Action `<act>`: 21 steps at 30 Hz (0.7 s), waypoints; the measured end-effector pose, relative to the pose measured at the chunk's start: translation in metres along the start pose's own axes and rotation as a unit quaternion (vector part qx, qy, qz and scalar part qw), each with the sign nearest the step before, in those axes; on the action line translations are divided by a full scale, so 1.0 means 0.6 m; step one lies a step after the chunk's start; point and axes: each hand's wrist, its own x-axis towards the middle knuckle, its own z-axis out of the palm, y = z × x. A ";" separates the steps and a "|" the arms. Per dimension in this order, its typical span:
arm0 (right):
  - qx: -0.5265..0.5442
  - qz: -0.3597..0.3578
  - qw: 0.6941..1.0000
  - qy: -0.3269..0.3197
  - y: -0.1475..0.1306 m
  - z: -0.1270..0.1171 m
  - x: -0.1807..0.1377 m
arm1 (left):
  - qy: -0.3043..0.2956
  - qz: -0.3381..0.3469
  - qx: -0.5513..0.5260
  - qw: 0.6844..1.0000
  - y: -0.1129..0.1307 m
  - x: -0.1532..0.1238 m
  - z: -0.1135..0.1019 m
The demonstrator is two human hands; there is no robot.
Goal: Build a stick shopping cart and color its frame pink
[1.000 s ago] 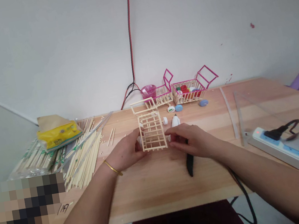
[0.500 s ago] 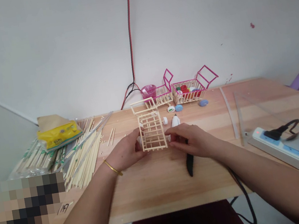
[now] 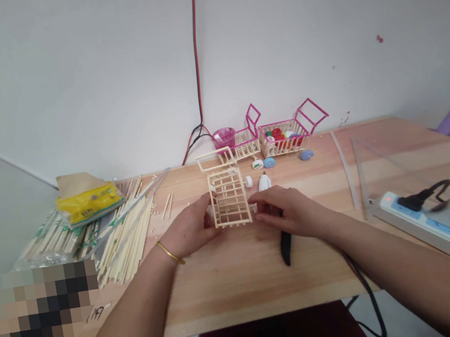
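Fingers (image 3: 201, 203) of the left hand (image 3: 187, 228) bent in, thumb low, closed on the left side of the cart (image 3: 229, 197); their tips go out of sight behind the slats. Right hand (image 3: 295, 211): thumb and index nearly together on a white wheel (image 3: 256, 208) at the cart's lower right, remaining fingers curled under, mostly hidden. Cart sits between both hands, mid-desk: bare pale wood, thin round sticks in an open boxy lattice, rectangular loop handle at the far end. Can't tell if it touches the desk (image 3: 227, 288). Second white wheel (image 3: 249, 182) juts out farther up the right side; left wheels largely covered. Glue gun (image 3: 264, 181) beside the right hand: smooth white body, black handle below, middle blocked by the hand. Behind: two pink-trimmed carts (image 3: 246, 143) (image 3: 286, 137), one overlapped by a glossy pink cup (image 3: 224, 138), the other holding small coloured items too jumbled to name. Left: loose sticks (image 3: 128, 246), smooth and straight, plus a crinkly yellow pack (image 3: 90, 204), print unreadable. Right: white power strip (image 3: 435, 232), cut off by the frame; clear set square (image 3: 361, 181) hard to make out. Lower left corner pixelated.
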 end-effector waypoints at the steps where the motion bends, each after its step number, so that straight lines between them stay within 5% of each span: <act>1: 0.001 0.000 1.000 0.000 -0.001 0.000 0.000 | -0.002 0.000 0.000 1.000 0.000 0.000 0.000; 21: -0.001 -0.011 1.000 0.008 0.002 0.000 -0.002 | 0.001 0.006 0.004 1.000 0.000 0.000 0.000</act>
